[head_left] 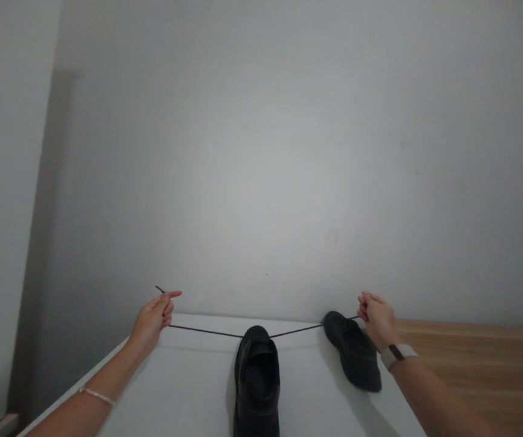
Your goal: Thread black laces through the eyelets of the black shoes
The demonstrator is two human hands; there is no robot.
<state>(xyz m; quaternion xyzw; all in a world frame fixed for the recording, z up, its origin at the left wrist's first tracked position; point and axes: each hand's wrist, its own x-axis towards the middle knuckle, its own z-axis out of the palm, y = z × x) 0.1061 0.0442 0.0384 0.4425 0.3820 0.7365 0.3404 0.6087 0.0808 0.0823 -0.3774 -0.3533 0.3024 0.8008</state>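
White surface (188, 388), likely tabletop; on it middle black shoe (258, 394), angled black shoe (356, 357)

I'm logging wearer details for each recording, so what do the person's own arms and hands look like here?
The left hand and right hand are both ungloved, and no sleeves show on the forearms. A thin, pale bracelet circles the left forearm. The right wrist has a wider, pale strap with a dark oblong face, perhaps a watch or fitness band.
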